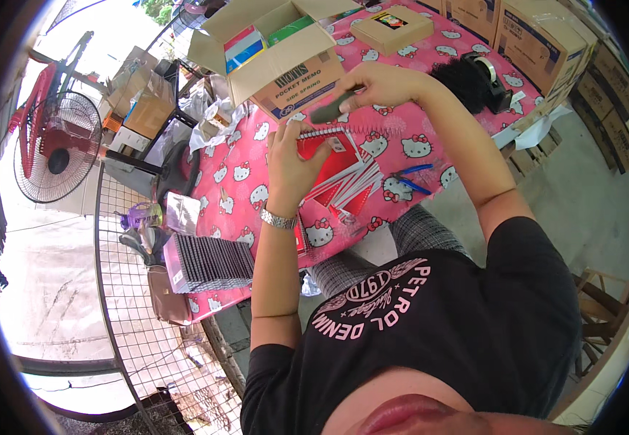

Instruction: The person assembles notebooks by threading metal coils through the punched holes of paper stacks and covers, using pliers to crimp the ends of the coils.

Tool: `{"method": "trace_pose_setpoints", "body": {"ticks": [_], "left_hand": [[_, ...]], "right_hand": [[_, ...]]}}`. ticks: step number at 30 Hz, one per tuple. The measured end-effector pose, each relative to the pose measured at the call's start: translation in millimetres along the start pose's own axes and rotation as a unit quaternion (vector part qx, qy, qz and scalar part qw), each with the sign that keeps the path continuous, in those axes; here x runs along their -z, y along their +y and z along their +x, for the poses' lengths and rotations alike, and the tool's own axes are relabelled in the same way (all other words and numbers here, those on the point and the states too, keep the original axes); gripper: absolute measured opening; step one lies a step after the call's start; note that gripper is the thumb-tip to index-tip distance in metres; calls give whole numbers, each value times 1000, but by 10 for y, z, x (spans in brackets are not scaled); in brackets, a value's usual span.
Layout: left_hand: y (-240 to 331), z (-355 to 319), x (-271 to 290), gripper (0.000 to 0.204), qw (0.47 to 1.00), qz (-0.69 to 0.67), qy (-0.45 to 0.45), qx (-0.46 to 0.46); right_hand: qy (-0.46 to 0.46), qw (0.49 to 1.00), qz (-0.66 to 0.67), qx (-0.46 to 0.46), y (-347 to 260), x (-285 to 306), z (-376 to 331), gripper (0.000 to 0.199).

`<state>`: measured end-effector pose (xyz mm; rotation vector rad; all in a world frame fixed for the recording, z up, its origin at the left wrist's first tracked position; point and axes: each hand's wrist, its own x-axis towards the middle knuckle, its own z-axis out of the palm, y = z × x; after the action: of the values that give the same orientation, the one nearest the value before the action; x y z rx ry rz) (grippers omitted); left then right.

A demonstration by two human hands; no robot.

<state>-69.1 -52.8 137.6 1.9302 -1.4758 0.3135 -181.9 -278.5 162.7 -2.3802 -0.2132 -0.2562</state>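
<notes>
My left hand [290,163] holds a red spiral-bound notebook [329,151] upright over the pink patterned tablecloth [238,181]. More red and white notebooks [351,190] fan out beneath it. My right hand [381,85] grips a dark green marker-like tool [331,109], its tip just above the notebook's spiral edge. A metal watch [278,219] sits on my left wrist.
An open cardboard box [278,51] with coloured booklets stands beyond the hands, a small flat box [392,27] behind it. Blue-handled pliers [410,178] and a tape dispenser [490,76] lie right. Dark stacked booklets [209,262] rest left. Cartons [539,40], a fan [57,145] and wire fence [148,341] surround.
</notes>
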Motion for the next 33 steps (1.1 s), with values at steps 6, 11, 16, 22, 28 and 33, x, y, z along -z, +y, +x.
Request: {"method": "trace_pose_setpoints", "body": {"ticks": [6, 11, 16, 22, 28, 33], "left_hand": [[-155, 5, 157, 37, 998, 11, -40, 37], [-406, 0, 282, 34, 996, -33, -75, 45], [-472, -16, 319, 31, 981, -101, -112, 118], [-512, -4, 247, 22, 948, -227, -94, 202], [-430, -244, 118, 18, 900, -369, 77, 221], [-314, -317, 66, 19, 903, -327, 48, 273]], "right_hand": [[-42, 998, -27, -36, 73, 14, 104, 29], [-12, 989, 150, -2, -38, -74, 233, 25], [32, 933, 357, 30, 15, -224, 289, 28], [117, 959, -165, -199, 1159, -639, 108, 31], [152, 913, -299, -233, 1645, -2009, -923, 44], [144, 913, -318, -211, 1178, -2399, -1568, 53]]}}
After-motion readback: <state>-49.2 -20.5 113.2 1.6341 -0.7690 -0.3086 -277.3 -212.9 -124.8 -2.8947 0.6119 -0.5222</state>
